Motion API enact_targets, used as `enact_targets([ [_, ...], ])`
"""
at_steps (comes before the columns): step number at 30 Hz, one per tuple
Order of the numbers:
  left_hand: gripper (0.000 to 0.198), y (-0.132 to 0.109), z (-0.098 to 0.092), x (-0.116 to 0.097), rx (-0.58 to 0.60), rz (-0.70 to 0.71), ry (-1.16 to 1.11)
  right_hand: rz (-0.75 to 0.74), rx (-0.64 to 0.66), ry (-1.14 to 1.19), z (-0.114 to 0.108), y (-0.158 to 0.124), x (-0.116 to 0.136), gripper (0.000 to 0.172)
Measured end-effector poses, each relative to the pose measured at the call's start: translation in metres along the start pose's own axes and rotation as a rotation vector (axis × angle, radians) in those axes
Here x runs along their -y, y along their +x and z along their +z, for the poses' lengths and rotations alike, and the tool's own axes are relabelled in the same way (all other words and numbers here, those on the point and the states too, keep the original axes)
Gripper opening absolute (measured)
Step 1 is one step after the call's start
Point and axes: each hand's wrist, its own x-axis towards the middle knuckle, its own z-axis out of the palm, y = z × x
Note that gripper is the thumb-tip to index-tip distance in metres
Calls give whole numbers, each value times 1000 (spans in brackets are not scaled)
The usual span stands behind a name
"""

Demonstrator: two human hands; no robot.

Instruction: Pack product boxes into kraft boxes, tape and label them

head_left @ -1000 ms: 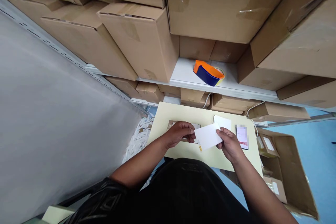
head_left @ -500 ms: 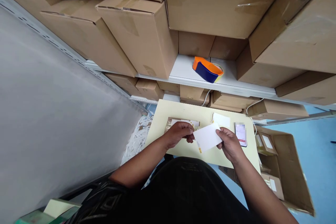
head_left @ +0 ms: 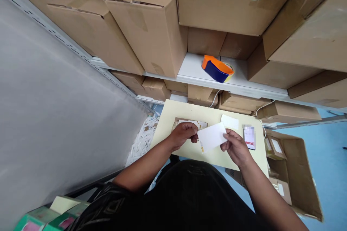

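Note:
A white card (head_left: 213, 137) with small yellow print at its lower left is held up over the cream table (head_left: 171, 106). My right hand (head_left: 235, 146) pinches its right edge between thumb and fingers. At the card's left corner, my left hand (head_left: 184, 136) is closed in a pinch. Partly hidden behind that hand lies a small cardboard box (head_left: 176, 123), with a white, yellow-printed sheet (head_left: 200, 124) on it. Several more white cards (head_left: 230, 121) lie just beyond the held one. A phone (head_left: 249, 138) with its screen lit rests right of my right hand.
Cardboard boxes (head_left: 146, 25) fill the shelves ahead. An orange and blue tape dispenser (head_left: 217, 69) sits on the white shelf (head_left: 189, 65). A large open carton (head_left: 303, 173) with small boxes stands at right. Shredded paper (head_left: 141, 139) lies left of the table, by a grey wall (head_left: 67, 108).
The white card has shifted slightly left and up and tilted a little, with both hands still at its edges. The camera view has moved slightly.

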Motion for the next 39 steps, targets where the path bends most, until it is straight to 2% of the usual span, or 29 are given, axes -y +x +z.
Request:
enact_targets([
  [4, 33, -8, 9, -6, -76, 87, -45, -15, 62, 175, 22, -10, 1, 50],
  [7, 32, -16, 23, -11, -146, 193, -16, -52, 123, 145, 52, -22, -1, 58],
  [10, 31, -25, 36, -15, -147, 262, 46, -93, 145, 113, 79, -30, 0, 43],
  [13, 29, -33, 42, -19, -117, 307, 53, -119, 88, 110, 93, -34, 7, 24],
  [20, 24, -42, 37, -16, -49, 278, -19, -163, 40, 61, 98, -45, 15, 19],
  [28, 23, -46, 34, -9, -35, 239, -63, -263, -12, -12, 101, -56, 6, 17],
  [33, 24, -47, 34, -7, 10, 240, -90, -300, -40, -56, 97, -60, 0, 19],
  [39, 22, -51, 36, -7, 8, 220, -63, -331, -71, -108, 90, -63, -9, 19],
])
